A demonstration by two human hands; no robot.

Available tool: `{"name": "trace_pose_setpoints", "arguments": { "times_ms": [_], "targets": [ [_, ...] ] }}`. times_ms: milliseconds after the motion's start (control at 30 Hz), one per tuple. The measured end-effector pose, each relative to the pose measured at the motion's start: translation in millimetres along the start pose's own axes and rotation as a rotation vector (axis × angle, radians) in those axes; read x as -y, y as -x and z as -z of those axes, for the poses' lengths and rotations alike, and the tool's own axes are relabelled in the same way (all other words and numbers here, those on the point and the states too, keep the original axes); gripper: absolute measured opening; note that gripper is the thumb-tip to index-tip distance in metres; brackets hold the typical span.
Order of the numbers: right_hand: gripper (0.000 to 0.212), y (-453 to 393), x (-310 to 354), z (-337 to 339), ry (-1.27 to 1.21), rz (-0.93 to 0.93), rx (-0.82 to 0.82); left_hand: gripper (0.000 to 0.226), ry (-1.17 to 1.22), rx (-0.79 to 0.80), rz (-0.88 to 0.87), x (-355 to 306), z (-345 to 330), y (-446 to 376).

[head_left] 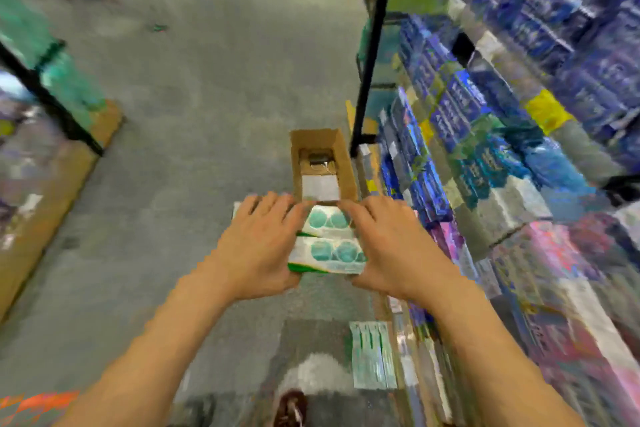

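I hold a stack of white and green packs (pixel 327 243) printed with teal circles between both hands, above the grey floor. My left hand (pixel 258 246) grips the stack's left side, fingers over the top and thumb underneath. My right hand (pixel 391 246) clasps the right side the same way. Just beyond the packs an open cardboard box (pixel 343 156) stands on the floor, with a white item and dark contents inside. The whole view is blurred.
Shelves on the right (pixel 502 156) are packed with blue, teal and pink packets. A black shelf post (pixel 372 55) rises beside the box. More green-white packs (pixel 372 354) lie on the floor near my foot (pixel 291 409). A low shelf (pixel 52 135) stands at left; the grey aisle runs ahead.
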State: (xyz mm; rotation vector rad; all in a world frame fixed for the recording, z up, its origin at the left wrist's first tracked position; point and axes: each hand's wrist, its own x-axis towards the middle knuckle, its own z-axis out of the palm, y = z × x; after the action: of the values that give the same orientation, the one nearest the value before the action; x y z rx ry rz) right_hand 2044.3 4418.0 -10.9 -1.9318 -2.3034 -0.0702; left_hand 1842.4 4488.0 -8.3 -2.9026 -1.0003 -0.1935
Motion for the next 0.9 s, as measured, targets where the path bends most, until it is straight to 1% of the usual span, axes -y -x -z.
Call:
{"name": "trace_pose_setpoints", "arguments": {
  "times_ms": [100, 233, 333, 433, 533, 600, 667, 700, 733, 767, 800, 833, 867, 900],
  "targets": [
    [0.089, -17, 55, 50, 0.003, 0.226, -0.039, 0.087, -0.072, -0.026, 0.188, 10, 63, 66],
    [0.085, -31, 139, 84, -0.039, 0.532, -0.121, 0.090, -0.173, -0.064, 0.437, 17, 114, 166],
    [0.089, -39, 208, 94, -0.067, 0.736, -0.138, 0.087, -0.242, -0.100, 0.610, 17, 140, 239],
    [0.085, -40, 282, 94, -0.120, 0.906, -0.122, 0.087, -0.244, -0.110, 0.800, 15, 153, 315],
    [0.085, -39, 359, 83, -0.144, 1.093, -0.192, 0.087, -0.228, -0.086, 1.002, 13, 156, 390],
    [0.094, -35, 410, 71, -0.171, 1.159, -0.252, 0.089, -0.235, -0.060, 1.151, 12, 154, 439],
    [0.099, -23, 455, 57, -0.297, 1.088, -0.252, 0.094, -0.174, -0.033, 1.319, 10, 154, 480],
    [0.099, -14, 474, 52, -0.433, 1.011, -0.231, 0.098, -0.132, -0.034, 1.407, 10, 155, 498],
    [0.099, -3, 489, 48, -0.623, 0.904, -0.171, 0.102, -0.078, -0.030, 1.499, 10, 155, 514],
    [0.099, 9, 501, 45, -0.845, 0.759, -0.021, 0.104, -0.040, -0.028, 1.571, 9, 154, 525],
    [0.101, 20, 512, 43, -1.045, 0.570, 0.213, 0.105, -0.015, -0.030, 1.626, 8, 152, 536],
    [0.104, 30, 523, 40, -1.213, 0.368, 0.483, 0.106, -0.013, -0.036, 1.661, 8, 149, 545],
    [0.105, 37, 534, 36, -1.345, 0.182, 0.760, 0.106, -0.014, -0.046, 1.684, 9, 146, 552],
    [0.105, 43, 545, 30, -1.454, 0.036, 1.002, 0.106, -0.007, -0.061, 1.708, 10, 143, 556]
  ]
}}
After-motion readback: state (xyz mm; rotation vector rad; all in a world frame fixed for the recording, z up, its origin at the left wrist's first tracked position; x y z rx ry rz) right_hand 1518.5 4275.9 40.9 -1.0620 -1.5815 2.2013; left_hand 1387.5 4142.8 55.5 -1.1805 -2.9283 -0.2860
